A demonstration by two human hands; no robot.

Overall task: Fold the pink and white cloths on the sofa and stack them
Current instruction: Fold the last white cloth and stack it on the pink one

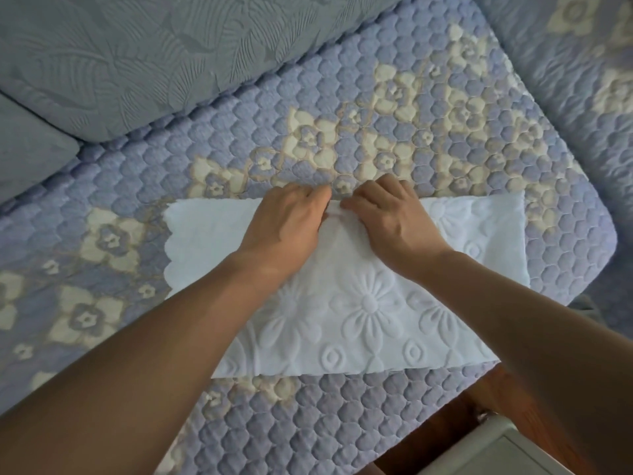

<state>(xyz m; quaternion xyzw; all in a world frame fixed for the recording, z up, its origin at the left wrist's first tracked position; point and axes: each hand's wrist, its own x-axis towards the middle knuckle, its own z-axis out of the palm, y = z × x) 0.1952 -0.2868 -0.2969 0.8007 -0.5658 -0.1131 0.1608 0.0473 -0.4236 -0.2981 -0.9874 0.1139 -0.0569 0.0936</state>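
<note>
The setting is a home living area. The evidence is a sofa seat covered by a quilted lilac slipcover with cream flower motifs. Grey-blue back cushions with an embossed leaf pattern rest along its rear edge. A reddish wooden floor shows beside the seat, near a pale furniture corner.

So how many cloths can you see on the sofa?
1. A white cloth lies flat on the sofa seat, under both hands. No pink cloth shows; it may be out of view.
</note>
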